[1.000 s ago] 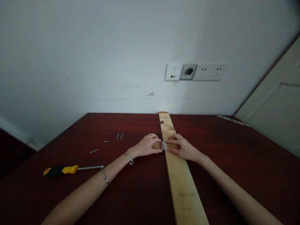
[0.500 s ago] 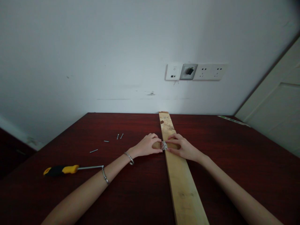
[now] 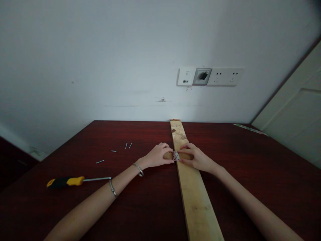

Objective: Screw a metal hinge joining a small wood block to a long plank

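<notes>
My left hand (image 3: 156, 156) and right hand (image 3: 197, 159) meet at a small steel hinge (image 3: 176, 156), which sits on the left edge of a pale wooden plank (image 3: 196, 204) near mid-table. Both hands are curled, not spread. Left fingers (image 3: 165, 146) press in from the left; right fingers (image 3: 185, 146) and thumb (image 3: 184, 161) pinch the hinge from above and below. A piece of wood (image 3: 167, 156) sticks out under my left hand, just left of the plank; can't tell how it joins. The plank runs straight from the far edge of the dark red wooden table (image 3: 155, 209) past the near edge, out of view.

Left of the plank, four loose screws (image 3: 126, 146) lie well apart from my hands, toward the table's left side. A screwdriver with a yellow and black handle (image 3: 65, 181) lies flat nearer the left edge, its steel shaft tip just beside my left forearm, under a bangle (image 3: 112, 187). Another bangle (image 3: 138, 169) sits on my left wrist. A thin strip (image 3: 249, 129) lies at the far right corner. Wall sockets (image 3: 210, 77) sit above the far edge; a white door (image 3: 288, 113) stands to the right.
</notes>
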Motion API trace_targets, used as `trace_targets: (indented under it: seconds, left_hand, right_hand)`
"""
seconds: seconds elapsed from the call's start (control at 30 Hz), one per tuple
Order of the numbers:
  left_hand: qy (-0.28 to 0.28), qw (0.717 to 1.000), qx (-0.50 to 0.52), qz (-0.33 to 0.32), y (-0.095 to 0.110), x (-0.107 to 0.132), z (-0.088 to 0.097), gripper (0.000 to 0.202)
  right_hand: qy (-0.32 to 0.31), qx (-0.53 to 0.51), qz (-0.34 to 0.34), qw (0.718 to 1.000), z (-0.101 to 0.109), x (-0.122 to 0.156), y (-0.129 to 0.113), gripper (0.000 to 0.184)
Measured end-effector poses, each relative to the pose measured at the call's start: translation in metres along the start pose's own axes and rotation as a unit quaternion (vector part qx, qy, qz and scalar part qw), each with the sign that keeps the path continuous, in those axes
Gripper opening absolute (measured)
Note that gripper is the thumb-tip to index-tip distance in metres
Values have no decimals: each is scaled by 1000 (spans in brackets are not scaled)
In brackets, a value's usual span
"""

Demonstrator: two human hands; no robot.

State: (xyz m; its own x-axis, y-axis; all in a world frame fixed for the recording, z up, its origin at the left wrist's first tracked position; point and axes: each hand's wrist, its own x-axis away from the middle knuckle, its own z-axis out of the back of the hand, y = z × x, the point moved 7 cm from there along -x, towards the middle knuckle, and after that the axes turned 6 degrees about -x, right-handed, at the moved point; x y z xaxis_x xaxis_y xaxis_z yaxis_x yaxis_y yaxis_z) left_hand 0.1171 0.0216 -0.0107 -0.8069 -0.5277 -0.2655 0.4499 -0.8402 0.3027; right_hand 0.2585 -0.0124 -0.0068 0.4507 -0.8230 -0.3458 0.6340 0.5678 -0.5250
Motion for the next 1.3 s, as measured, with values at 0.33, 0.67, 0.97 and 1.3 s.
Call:
trace_targets:
  seconds: [0.33, 0.67, 0.97, 1.3]
  left_hand:
    - [7, 1000, -4, -2, -1, 1, -1, 40]
    - [6, 1000, -8, 5, 0, 0, -2, 40]
    - [11, 1000, -13, 3, -1, 0, -2, 42]
    - [9, 1000, -10, 4, -1, 0, -2, 42]
  right_hand:
    - [4, -1, -3, 1000, 0, 0, 0, 32]
    - [3, -3, -7, 1000, 1, 0, -2, 31]
    - [0, 2, -14, 1000, 1, 0, -1, 33]
    - [9, -13, -10, 1000, 1, 0, 2, 33]
